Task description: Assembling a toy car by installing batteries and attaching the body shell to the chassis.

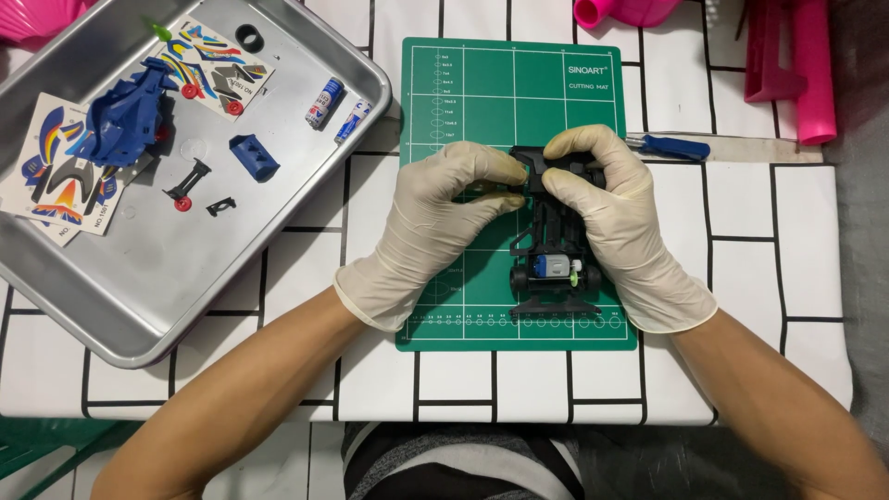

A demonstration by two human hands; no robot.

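Note:
A black toy car chassis (552,250) lies lengthwise on a green cutting mat (482,93), with a small silver motor and a green gear near its close end. Both my hands wear pale latex gloves. My left hand (435,222) pinches the far end of the chassis from the left with fingertips closed on it. My right hand (611,208) curls over the same far end from the right and also grips it. What lies under the fingertips is hidden.
A metal tray (139,296) at the left holds a blue car body (125,116), sticker sheets (56,176), two small batteries (335,106), a blue part (254,156) and small black parts. A blue-handled screwdriver (671,146) lies right of the mat. Pink plastic items (796,65) stand at the back.

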